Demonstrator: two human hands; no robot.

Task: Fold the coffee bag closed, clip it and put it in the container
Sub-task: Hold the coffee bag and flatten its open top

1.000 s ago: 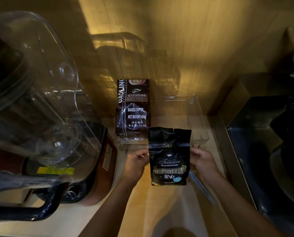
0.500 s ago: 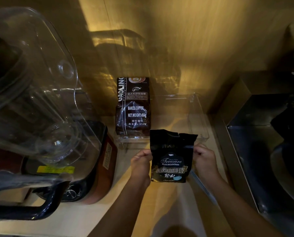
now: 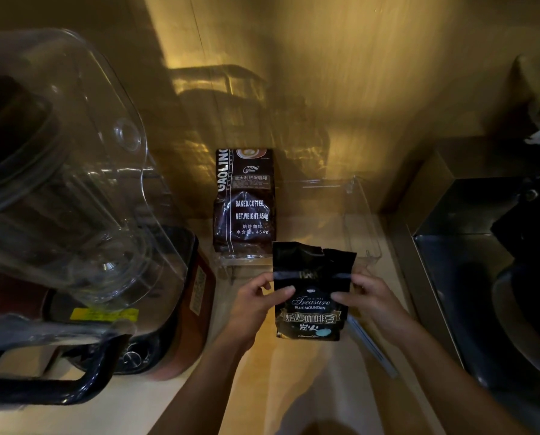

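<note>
two hands' fingers (image 3: pixel 286 291) pinch the coffee bag (image 3: pixel 312 304) at its sides

- Large clear plastic blender jug (image 3: pixel 58 189) with black handle, on a reddish-brown base (image 3: pixel 196 296), at left on the pale wooden counter (image 3: pixel 155 400).
- Dark metal sink unit (image 3: pixel 482 277) at right.
- Glossy golden-brown wall (image 3: pixel 325 89) behind.
</note>
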